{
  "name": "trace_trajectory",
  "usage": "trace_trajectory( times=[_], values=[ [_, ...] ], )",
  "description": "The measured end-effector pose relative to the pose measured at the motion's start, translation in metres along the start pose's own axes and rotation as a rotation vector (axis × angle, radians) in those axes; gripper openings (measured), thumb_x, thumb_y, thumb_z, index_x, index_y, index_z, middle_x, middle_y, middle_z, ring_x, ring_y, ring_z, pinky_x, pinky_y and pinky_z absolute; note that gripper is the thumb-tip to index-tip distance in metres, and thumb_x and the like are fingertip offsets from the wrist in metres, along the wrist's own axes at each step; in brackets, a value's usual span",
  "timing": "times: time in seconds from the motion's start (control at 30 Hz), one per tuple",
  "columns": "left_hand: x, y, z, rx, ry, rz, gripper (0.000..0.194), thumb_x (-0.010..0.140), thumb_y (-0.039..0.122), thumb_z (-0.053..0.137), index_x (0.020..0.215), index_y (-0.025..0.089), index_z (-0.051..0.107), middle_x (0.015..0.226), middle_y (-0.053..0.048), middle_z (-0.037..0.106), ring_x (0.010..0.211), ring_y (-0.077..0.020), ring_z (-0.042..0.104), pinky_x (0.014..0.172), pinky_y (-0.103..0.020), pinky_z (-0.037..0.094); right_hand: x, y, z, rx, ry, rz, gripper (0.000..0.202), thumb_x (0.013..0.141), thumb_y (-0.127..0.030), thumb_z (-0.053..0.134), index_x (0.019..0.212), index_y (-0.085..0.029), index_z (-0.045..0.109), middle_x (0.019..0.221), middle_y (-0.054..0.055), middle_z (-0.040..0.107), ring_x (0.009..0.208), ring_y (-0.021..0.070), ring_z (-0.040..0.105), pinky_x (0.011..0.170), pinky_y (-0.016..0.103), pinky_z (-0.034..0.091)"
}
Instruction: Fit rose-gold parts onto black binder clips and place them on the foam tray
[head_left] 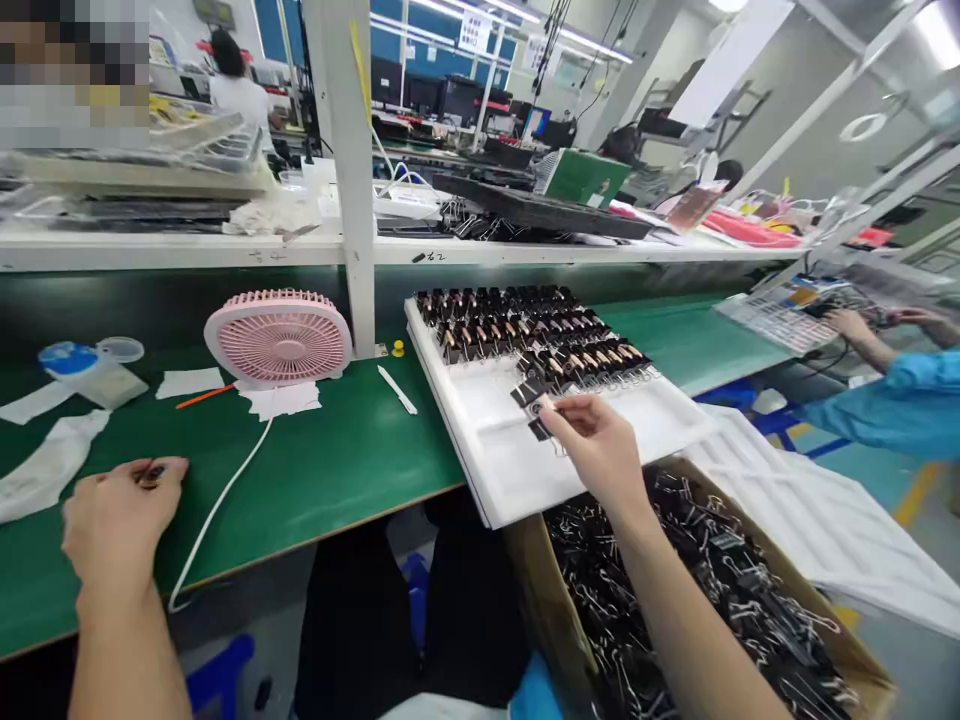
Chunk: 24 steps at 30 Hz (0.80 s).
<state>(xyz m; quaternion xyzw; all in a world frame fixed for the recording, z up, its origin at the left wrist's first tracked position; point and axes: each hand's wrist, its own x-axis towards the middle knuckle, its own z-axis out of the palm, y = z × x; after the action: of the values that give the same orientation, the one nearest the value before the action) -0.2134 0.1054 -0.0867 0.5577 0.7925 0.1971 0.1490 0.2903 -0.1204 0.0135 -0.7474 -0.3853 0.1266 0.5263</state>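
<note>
My right hand [600,450] is over the near half of a white foam tray [517,455]. Its thumb and fingers pinch a small part with black binder clips [531,392] on it; the fingers partly hide the part. Behind it, rows of black binder clips [487,335] with small light pieces between them fill the far half of the tray. Far to the left, my left hand [124,520] rests on the green table [330,470] with its fingers curled closed. A small dark thing shows between those fingers, too hidden to name.
A pink fan [281,340] with a white cable stands on the table, near a white pen [397,390] and an orange stick [204,397]. Below the tray, a cardboard box [559,590] holds loose binder clips. A co-worker's blue sleeve [892,400] shows at right.
</note>
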Motion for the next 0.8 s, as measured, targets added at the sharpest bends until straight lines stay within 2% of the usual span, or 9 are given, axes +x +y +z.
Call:
trace_trajectory(
  times=[0.1,0.2,0.37,0.43,0.53,0.6,0.67,0.73,0.8],
  values=[
    [0.002,0.006,-0.001,0.074,0.043,0.005,0.06,0.07,0.068,0.073,0.107,0.021,0.071,0.097,-0.012,0.062,0.091,-0.0396,0.059,0.083,-0.056,0.052,0.037,0.016,0.004,-0.304,0.089,-0.124,0.037,0.082,-0.054,0.075,0.09,-0.019,0.067,0.078,0.006,0.069,0.069,0.0227,0.06,0.065,0.033,0.043],
    [0.0,0.01,-0.002,-0.049,0.104,0.019,0.047,0.07,0.061,0.077,0.098,0.024,0.07,0.083,-0.006,0.066,0.074,-0.0304,0.059,0.079,-0.051,0.053,0.058,0.024,0.017,-0.483,0.08,-0.202,0.029,0.087,-0.049,0.068,0.088,-0.021,0.064,0.082,0.005,0.07,0.072,0.0231,0.062,0.066,0.032,0.038],
    [-0.028,0.035,-0.001,-0.754,0.142,0.109,0.047,0.063,0.043,0.09,0.1,0.021,0.071,0.084,-0.001,0.072,0.062,-0.0213,0.067,0.063,-0.035,0.056,0.071,0.024,0.037,-0.738,0.079,-0.267,0.022,0.098,-0.041,0.059,0.091,-0.02,0.063,0.084,0.005,0.072,0.073,0.0237,0.063,0.061,0.03,0.028],
    [-0.048,0.055,0.003,-0.944,0.093,0.211,0.052,0.061,0.04,0.094,0.103,0.019,0.072,0.086,-0.002,0.073,0.058,-0.0185,0.066,0.056,-0.03,0.055,0.074,0.021,0.042,-0.838,0.081,-0.289,0.02,0.1,-0.038,0.059,0.094,-0.02,0.064,0.086,0.006,0.072,0.074,0.0241,0.064,0.06,0.03,0.026],
    [-0.079,0.087,0.017,-1.039,-0.113,0.326,0.05,0.064,0.038,0.093,0.105,0.017,0.072,0.087,-0.005,0.074,0.057,-0.015,0.062,0.051,-0.026,0.05,0.07,0.012,0.044,-0.943,0.026,-0.296,0.018,0.1,-0.035,0.059,0.098,-0.018,0.066,0.086,0.008,0.072,0.074,0.0247,0.064,0.06,0.03,0.028],
    [-0.096,0.104,0.031,-1.059,-0.271,0.34,0.049,0.066,0.038,0.092,0.104,0.016,0.072,0.088,-0.006,0.075,0.058,-0.0139,0.06,0.05,-0.025,0.048,0.058,0.003,0.037,-0.903,0.017,-0.349,0.02,0.098,-0.035,0.061,0.106,-0.017,0.066,0.097,0.01,0.072,0.076,0.0243,0.064,0.06,0.03,0.033],
    [-0.108,0.115,0.046,-1.054,-0.37,0.32,0.048,0.067,0.039,0.092,0.104,0.016,0.072,0.088,-0.007,0.076,0.058,-0.0133,0.06,0.051,-0.025,0.048,0.036,-0.002,0.021,-0.767,0.103,-0.429,0.029,0.097,-0.037,0.061,0.118,-0.018,0.064,0.114,0.012,0.069,0.075,0.0214,0.063,0.063,0.031,0.039],
    [-0.116,0.119,0.059,-1.043,-0.416,0.299,0.049,0.066,0.039,0.092,0.105,0.016,0.072,0.089,-0.007,0.076,0.06,-0.013,0.06,0.053,-0.025,0.049,0.009,0.003,-0.004,-0.615,0.276,-0.464,0.033,0.098,-0.04,0.06,0.122,-0.019,0.063,0.116,0.011,0.068,0.069,0.0177,0.06,0.065,0.032,0.044],
    [-0.119,0.119,0.069,-1.036,-0.422,0.293,0.048,0.067,0.038,0.091,0.106,0.016,0.073,0.091,-0.007,0.077,0.062,-0.0128,0.061,0.055,-0.024,0.049,-0.017,0.023,-0.035,-0.521,0.486,-0.401,0.032,0.1,-0.043,0.059,0.118,-0.018,0.063,0.103,0.008,0.068,0.062,0.0157,0.056,0.063,0.031,0.045]
  ],
)
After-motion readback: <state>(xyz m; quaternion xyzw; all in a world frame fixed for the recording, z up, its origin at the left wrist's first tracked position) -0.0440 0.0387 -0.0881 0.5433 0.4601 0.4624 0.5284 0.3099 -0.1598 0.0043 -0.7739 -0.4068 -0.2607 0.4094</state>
